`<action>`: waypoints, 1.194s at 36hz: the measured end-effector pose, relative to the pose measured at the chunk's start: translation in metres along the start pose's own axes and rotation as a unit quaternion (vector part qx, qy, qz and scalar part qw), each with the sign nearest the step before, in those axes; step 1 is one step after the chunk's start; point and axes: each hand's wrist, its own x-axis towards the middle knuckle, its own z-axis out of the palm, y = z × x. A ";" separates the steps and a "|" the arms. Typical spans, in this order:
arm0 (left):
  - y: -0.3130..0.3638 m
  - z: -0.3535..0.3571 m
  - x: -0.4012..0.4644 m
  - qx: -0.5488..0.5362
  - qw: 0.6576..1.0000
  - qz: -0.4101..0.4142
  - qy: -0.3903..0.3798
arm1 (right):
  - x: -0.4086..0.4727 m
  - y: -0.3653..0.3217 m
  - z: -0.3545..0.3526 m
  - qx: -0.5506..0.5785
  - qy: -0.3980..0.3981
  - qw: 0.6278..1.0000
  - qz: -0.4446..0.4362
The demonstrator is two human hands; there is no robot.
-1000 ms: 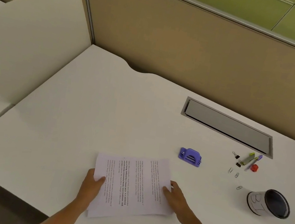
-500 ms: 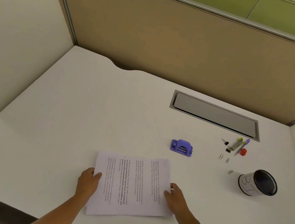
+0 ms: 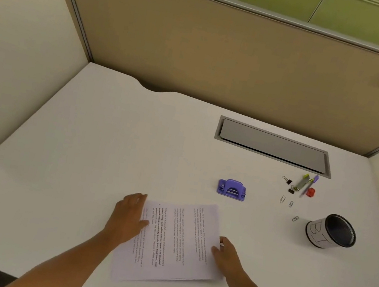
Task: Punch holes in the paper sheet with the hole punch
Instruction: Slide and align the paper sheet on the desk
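Steadying the paper sheet (image 3: 176, 242) on the bench (image 3: 81, 149): my left hand (image 3: 128, 216) lies flat on one edge, my right hand (image 3: 227, 255) pinches the other. The hole punch (image 3: 231, 189) sits untouched just beyond; no holes made yet.

Even soft overhead light, faint shadows, no glare, slight overall blur, wide-angle bending at edges
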 end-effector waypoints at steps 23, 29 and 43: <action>0.014 0.009 0.032 0.096 0.991 0.074 -0.062 | -0.001 0.002 0.004 0.015 0.016 1.000 0.015; 0.012 0.015 0.019 0.165 0.972 0.140 -0.087 | -0.004 -0.002 0.004 0.031 0.016 0.999 0.018; 0.028 0.067 -0.040 0.215 0.911 0.330 -0.126 | -0.007 -0.009 0.002 0.036 0.007 0.999 0.035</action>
